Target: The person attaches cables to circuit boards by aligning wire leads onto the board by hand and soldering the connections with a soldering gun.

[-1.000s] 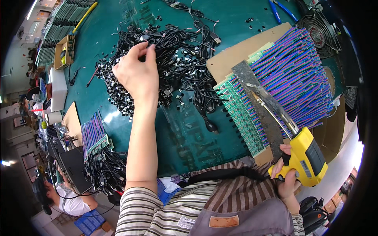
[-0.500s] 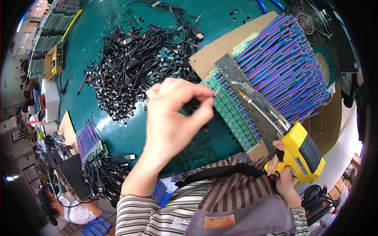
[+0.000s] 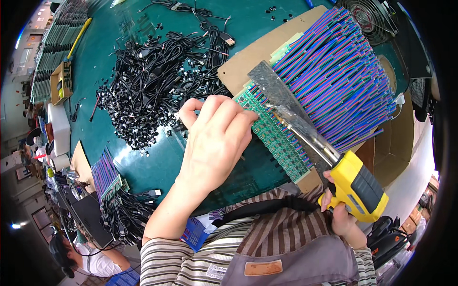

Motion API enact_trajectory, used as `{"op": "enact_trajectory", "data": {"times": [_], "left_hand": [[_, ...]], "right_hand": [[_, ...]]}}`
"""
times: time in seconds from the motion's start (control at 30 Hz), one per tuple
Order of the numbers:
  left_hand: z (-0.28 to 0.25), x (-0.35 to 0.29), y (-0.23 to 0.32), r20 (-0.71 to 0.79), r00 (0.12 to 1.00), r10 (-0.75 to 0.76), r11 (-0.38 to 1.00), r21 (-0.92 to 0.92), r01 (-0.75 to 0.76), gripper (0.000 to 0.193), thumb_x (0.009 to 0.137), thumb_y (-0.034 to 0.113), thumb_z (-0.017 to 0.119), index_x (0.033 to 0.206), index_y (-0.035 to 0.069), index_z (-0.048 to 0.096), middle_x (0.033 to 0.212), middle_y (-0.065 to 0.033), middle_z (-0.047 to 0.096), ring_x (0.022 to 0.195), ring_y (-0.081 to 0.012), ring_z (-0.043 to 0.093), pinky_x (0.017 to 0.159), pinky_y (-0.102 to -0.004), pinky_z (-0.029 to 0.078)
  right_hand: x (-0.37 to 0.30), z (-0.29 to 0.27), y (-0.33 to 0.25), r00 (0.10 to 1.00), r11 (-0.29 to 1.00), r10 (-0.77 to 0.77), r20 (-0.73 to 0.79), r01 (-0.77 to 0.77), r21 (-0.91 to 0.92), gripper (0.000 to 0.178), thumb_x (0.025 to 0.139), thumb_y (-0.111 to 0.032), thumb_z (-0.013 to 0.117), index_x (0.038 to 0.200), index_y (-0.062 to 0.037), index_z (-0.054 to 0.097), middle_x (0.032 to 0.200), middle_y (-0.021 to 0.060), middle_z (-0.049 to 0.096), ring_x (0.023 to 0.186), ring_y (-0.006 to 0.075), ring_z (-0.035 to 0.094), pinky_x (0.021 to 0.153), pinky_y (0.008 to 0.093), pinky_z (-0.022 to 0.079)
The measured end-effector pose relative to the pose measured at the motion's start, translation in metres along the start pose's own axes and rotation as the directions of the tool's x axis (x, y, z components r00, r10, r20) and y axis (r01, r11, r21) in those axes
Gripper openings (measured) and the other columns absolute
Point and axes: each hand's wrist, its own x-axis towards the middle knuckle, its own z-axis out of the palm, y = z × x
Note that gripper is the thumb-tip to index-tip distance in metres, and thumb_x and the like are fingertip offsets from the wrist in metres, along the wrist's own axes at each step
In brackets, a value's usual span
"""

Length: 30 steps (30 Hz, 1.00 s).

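My left hand [image 3: 215, 138] is closed, back upward, its fingertips at the left edge of a row of small green circuit boards [image 3: 281, 143]. Whatever it may be pinching is hidden behind the fingers. My right hand [image 3: 341, 214] grips a yellow and black soldering gun [image 3: 359, 186] by its handle. The gun's metal tip points up and left, close above the boards. Across the boards and wires lies a dark metal bar [image 3: 269, 82]. Bundles of blue, red, green and black wires [image 3: 334, 81] fan out from its far side.
Left of the boards is a heap of small black connectors [image 3: 129, 114] and coiled black USB cables [image 3: 162, 62]. A cardboard sheet [image 3: 253, 52] lies under the boards. At the top right stands a fan [image 3: 365, 21]. Finished-looking wired boards [image 3: 112, 183] hang at the left edge.
My left hand has rolled over, from a pinch with thumb showing to back-up with the thumb hidden. The soldering gun stays near the boards in my right hand. The whole view has shifted slightly.
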Motion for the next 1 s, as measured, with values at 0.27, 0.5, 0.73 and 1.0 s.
{"op": "enact_trajectory", "data": {"times": [0.27, 0.5, 0.73, 1.0], "left_hand": [[0.001, 0.001, -0.010, 0.002, 0.993, 0.117, 0.993, -0.024, -0.117, 0.025, 0.069, 0.006, 0.074, 0.093, 0.012, 0.068, 0.087, -0.0001, 0.058, 0.092, -0.0202, 0.059, 0.080, -0.0397, 0.034], [0.001, 0.001, -0.013, 0.000, 0.994, 0.107, 0.991, -0.079, -0.107, 0.024, 0.070, 0.004, 0.074, 0.092, 0.011, 0.069, 0.087, -0.0003, 0.059, 0.090, -0.0196, 0.060, 0.079, -0.0385, 0.034], [0.002, 0.001, -0.014, -0.005, 0.995, 0.104, 0.989, -0.107, -0.103, 0.024, 0.070, 0.003, 0.074, 0.092, 0.011, 0.069, 0.086, -0.0007, 0.059, 0.090, -0.0196, 0.060, 0.079, -0.0379, 0.034], [0.002, 0.001, -0.013, 0.005, 0.994, 0.112, 0.989, -0.092, -0.112, 0.024, 0.069, 0.004, 0.074, 0.092, 0.011, 0.069, 0.087, -0.0007, 0.059, 0.090, -0.0198, 0.060, 0.080, -0.0379, 0.035]], "right_hand": [[0.005, -0.010, -0.002, 0.968, 0.898, -0.113, 0.223, 0.195, -0.394, 0.067, 0.098, -0.054, 0.049, 0.138, -0.0012, 0.040, 0.124, 0.0087, 0.051, 0.075, 0.0105, 0.050, 0.068, 0.0272, 0.046], [0.010, 0.006, -0.018, 0.994, 0.951, -0.078, -0.071, 0.053, -0.306, 0.031, 0.075, -0.023, 0.067, 0.097, -0.0011, 0.069, 0.089, 0.0123, 0.065, 0.075, 0.0302, 0.062, 0.067, 0.0364, 0.050], [0.010, 0.004, -0.014, 0.983, 0.914, -0.182, -0.030, 0.158, -0.373, 0.029, 0.074, -0.021, 0.066, 0.096, -0.0008, 0.069, 0.087, 0.0120, 0.063, 0.074, 0.0291, 0.062, 0.065, 0.0355, 0.049], [-0.013, -0.005, 0.021, 0.997, 0.950, 0.004, -0.073, -0.027, -0.312, 0.083, 0.090, -0.065, 0.053, 0.140, -0.0005, 0.040, 0.090, 0.0012, 0.052, 0.070, 0.0082, 0.050, 0.064, 0.0239, 0.043]]}}
